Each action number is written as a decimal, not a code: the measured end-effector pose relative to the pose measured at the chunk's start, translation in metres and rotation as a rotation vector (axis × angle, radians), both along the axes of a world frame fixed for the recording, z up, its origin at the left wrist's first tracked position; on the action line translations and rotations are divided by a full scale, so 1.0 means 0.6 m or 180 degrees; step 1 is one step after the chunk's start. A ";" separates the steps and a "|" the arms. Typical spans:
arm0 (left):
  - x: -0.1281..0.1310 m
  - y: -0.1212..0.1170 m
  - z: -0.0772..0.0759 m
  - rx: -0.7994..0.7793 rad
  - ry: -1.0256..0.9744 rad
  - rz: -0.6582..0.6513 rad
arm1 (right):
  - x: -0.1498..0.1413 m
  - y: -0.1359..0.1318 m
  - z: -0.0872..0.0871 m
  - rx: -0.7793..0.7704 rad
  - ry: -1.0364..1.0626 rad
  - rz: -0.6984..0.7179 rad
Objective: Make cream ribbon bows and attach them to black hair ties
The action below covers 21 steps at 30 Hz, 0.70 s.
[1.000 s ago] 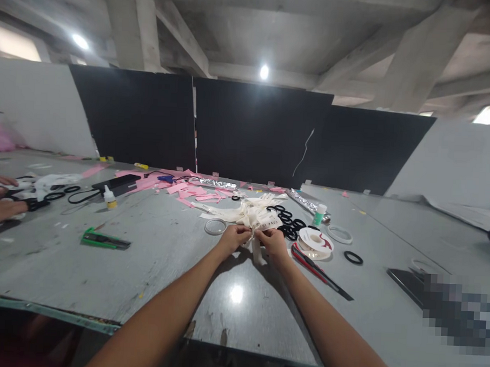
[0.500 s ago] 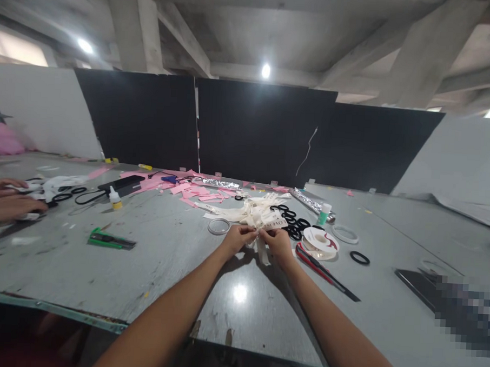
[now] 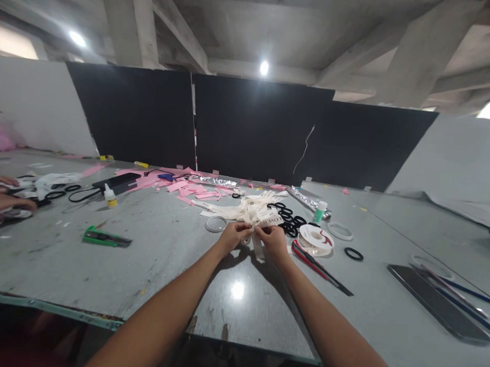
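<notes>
Cream ribbon (image 3: pixel 260 253) printed with dark letters is pinched between my two hands at the middle of the table. My left hand (image 3: pixel 234 238) has thumb and fingers closed on it, and my right hand (image 3: pixel 274 240) grips it from the other side, the fingertips almost touching. One ribbon tail hangs down between the hands. Just beyond lies a heap of cream ribbon strips (image 3: pixel 254 206). Black hair-tie-like rings (image 3: pixel 291 220) are piled to its right. A ribbon spool (image 3: pixel 316 238) and a red-and-black box cutter (image 3: pixel 320 267) lie beside my right hand.
A clear ring (image 3: pixel 216 224), green box cutter (image 3: pixel 107 237) and glue bottle (image 3: pixel 110 196) lie to the left. Pink scraps (image 3: pixel 188 189) line the back. To the right are a green-labelled glue stick (image 3: pixel 320 211) and a phone (image 3: pixel 438 303). A co-worker's hands (image 3: pixel 9 197) handle white material at far left.
The view has shifted slightly, and shifted back. Both my hands keep their pinch on the ribbon, whose lettered part has turned a little. The co-worker's hands have moved slightly at the left.
</notes>
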State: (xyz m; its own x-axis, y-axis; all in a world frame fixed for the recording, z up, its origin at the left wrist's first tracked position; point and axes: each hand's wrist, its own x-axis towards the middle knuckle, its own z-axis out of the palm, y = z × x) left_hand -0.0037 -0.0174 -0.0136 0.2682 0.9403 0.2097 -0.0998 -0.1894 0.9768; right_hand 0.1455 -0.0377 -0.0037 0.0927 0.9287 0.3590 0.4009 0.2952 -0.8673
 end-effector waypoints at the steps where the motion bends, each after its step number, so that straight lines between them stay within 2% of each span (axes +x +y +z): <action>1: -0.001 0.000 -0.001 0.0010 0.0030 0.0026 | -0.001 -0.001 0.000 0.0005 -0.0044 -0.0041; 16: 0.004 0.000 0.000 -0.0033 0.0039 0.0260 | -0.012 -0.005 -0.004 0.0423 -0.0540 -0.0142; 21: 0.005 0.006 -0.005 -0.0087 -0.0061 0.0198 | -0.013 0.000 -0.011 0.0374 -0.0505 -0.0206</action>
